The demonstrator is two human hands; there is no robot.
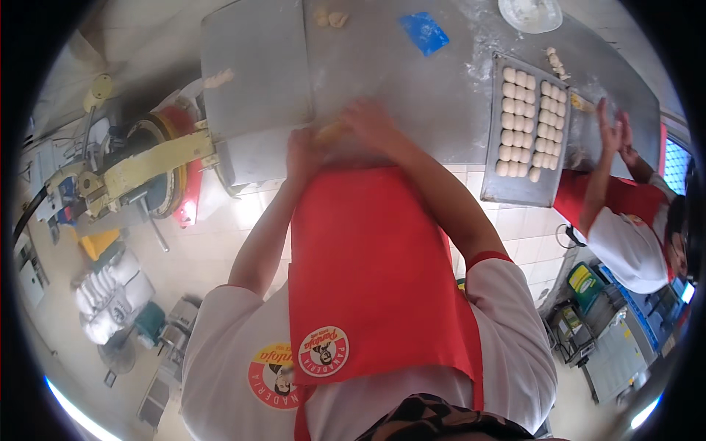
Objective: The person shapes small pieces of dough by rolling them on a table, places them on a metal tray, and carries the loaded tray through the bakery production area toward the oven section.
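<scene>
At the near edge of the metal table (412, 95), my left hand (301, 152) is closed at one end of a yellowish piece of dough (329, 134). My right hand (368, 120) is over the other end, smeared by motion, so its fingers cannot be made out. Far ahead lie a few small lumps of dough (331, 18). A blue dough scraper (424, 33) rests flat beyond my right hand. Off to the right, a tray (535, 192) holds rows of round dough balls (518, 110).
A co-worker (625, 228) in a red apron stands at the right, both hands raised over the table near more dough (583, 103). A white bowl (531, 13) sits at the far right. Left of the table stands a yellowish machine (154, 165). A metal sheet (257, 66) covers the table's left.
</scene>
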